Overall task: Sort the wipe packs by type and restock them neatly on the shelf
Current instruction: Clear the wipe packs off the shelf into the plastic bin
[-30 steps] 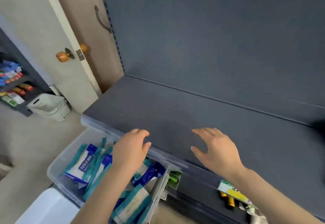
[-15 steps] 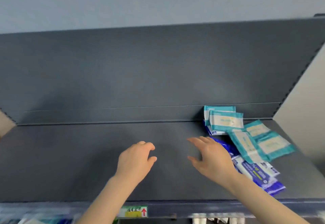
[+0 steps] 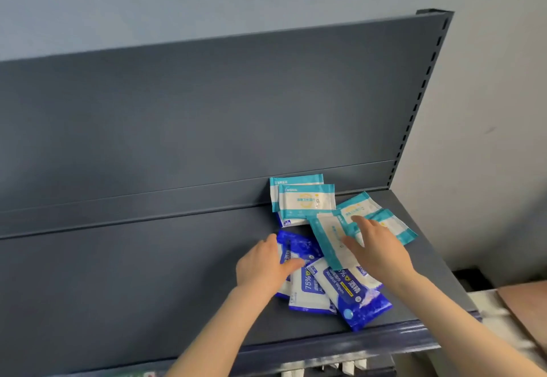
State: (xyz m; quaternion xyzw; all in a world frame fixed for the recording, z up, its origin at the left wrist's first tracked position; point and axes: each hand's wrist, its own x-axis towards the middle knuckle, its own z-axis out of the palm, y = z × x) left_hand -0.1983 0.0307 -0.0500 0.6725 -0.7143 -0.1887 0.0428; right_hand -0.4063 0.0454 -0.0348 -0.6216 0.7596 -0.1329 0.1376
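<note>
Wipe packs lie in a loose pile on the right part of a dark grey shelf [image 3: 148, 273]. Teal-and-white packs [image 3: 307, 200] lean on the back panel, and more teal packs [image 3: 359, 206] lie flat further right. Dark blue alcohol wipe packs [image 3: 349, 293] overlap at the front. My left hand [image 3: 263, 267] rests with spread fingers on the left blue pack [image 3: 296, 243], its thumb lying across it. Over a flat teal pack [image 3: 328, 237] my right hand [image 3: 376, 249] is spread, fingers straight, touching the pile.
The shelf's left and middle parts are bare. A slotted upright [image 3: 420, 101] and a pale wall bound the shelf on the right. Beyond the right end sits a brown cardboard surface [image 3: 527, 305]. Small items hang below the shelf's front rail [image 3: 340, 347].
The view swung right from the bin of packs to the shelf's right end. Both hands moved right and forward, from bare shelf onto the pile of packs.
</note>
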